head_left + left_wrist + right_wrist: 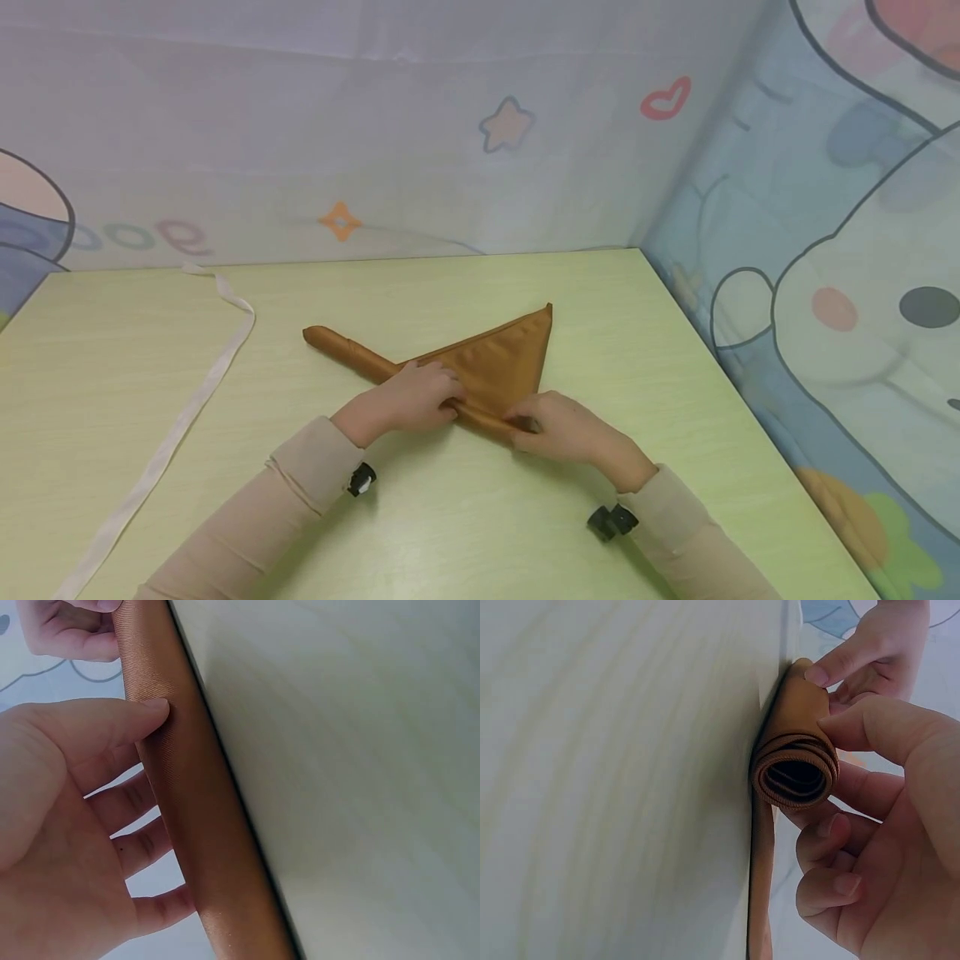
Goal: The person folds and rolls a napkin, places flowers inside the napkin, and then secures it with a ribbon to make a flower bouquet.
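A shiny brown cloth [498, 362] lies mid-table. Its near side is wound into a long roll [348, 352], while a flat triangular part points to the back right. Around the middle of the roll my left hand [420, 396] has its thumb on the near side and fingers on the far side, as the left wrist view shows. At the right end my right hand [558, 427] pinches the roll between thumb and fingers. That end's spiral layers [795, 776] face the right wrist camera, hollow in the centre; the last two fingers curl beside it.
A long white ribbon [198, 396] runs down the left side of the pale wooden table [480, 533]. Behind the table hangs a light printed cloth [420, 125], and another print [847, 317] stands along the right edge.
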The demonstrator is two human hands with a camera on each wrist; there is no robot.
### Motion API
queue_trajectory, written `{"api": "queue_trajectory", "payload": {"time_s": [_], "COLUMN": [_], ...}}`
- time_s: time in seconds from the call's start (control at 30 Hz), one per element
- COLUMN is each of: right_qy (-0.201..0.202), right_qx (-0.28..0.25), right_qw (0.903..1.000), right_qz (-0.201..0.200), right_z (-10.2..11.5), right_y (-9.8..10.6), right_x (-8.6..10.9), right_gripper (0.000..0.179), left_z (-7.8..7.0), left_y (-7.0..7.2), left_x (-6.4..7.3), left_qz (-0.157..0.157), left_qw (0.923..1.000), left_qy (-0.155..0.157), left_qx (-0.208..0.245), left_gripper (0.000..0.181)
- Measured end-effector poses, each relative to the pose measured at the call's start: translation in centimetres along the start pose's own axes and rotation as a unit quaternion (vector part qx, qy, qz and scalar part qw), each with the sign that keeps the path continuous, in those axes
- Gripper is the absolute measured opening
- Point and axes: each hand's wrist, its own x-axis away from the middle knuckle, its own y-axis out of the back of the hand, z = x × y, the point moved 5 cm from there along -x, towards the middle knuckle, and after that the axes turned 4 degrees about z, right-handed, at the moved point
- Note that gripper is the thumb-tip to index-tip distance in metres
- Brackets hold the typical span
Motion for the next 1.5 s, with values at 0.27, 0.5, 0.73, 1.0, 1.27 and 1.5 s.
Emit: {"api": "queue_trajectory", "payload": {"time_s": [0.27, 0.5, 0.73, 1.0, 1.27, 1.5], "right_qy": [-0.014, -0.012, -0.023, -0.023, -0.011, -0.01], "right_qx": [0.007, 0.017, -0.041, -0.057, -0.033, 0.007], "right_qw": [0.9999, 0.9998, 0.9989, 0.9981, 0.9994, 0.9997], "right_qz": [0.003, -0.002, 0.001, 0.004, -0.004, -0.021], "right_z": [0.0, 0.1, -0.2, -0.1, 0.0, 0.1], "right_y": [0.1, 0.3, 0.3, 0.4, 0.5, 0.5], "right_x": [0.0, 0.1, 0.1, 0.2, 0.2, 0.3], "right_gripper": [0.026, 0.026, 0.026, 0.024, 0.019, 0.018], "left_z": [0.0, 0.2, 0.4, 0.4, 0.3, 0.2], "left_y": [0.1, -0.2, -0.4, -0.4, -0.5, -0.4], "left_x": [-0.1, -0.6, -1.0, -0.9, -0.6, -0.4], "left_qz": [0.006, 0.007, 0.004, -0.007, -0.011, -0.023], "left_qw": [1.0, 0.9998, 0.9995, 0.9995, 0.9995, 0.9993], "left_qy": [0.004, 0.012, 0.01, 0.008, 0.017, 0.015], "left_qx": [0.004, 0.016, 0.031, 0.03, 0.026, 0.027], "left_gripper": [0.022, 0.013, 0.012, 0.007, 0.009, 0.006]}}
